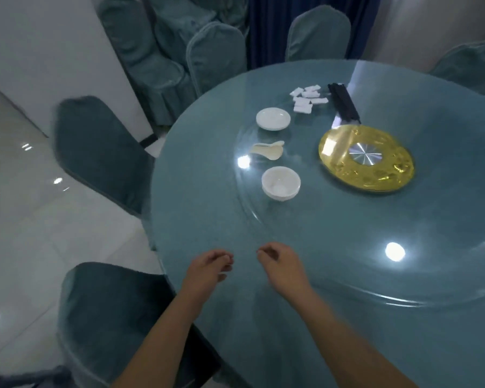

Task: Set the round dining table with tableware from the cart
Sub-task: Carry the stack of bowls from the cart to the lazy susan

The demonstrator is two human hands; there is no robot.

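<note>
The round table (347, 275) runs off the right edge; both hands' fingertips blur, contents of either grip unclear.

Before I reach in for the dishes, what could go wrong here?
Both hands, left and right, hold nothing and must stretch across the glass top to the bowl, which could slide on that slick surface. The spoon lies loose between the bowl and the plate, so a passing wrist might knock it. The chopsticks and white rests sit farther off, a long lean.
</note>
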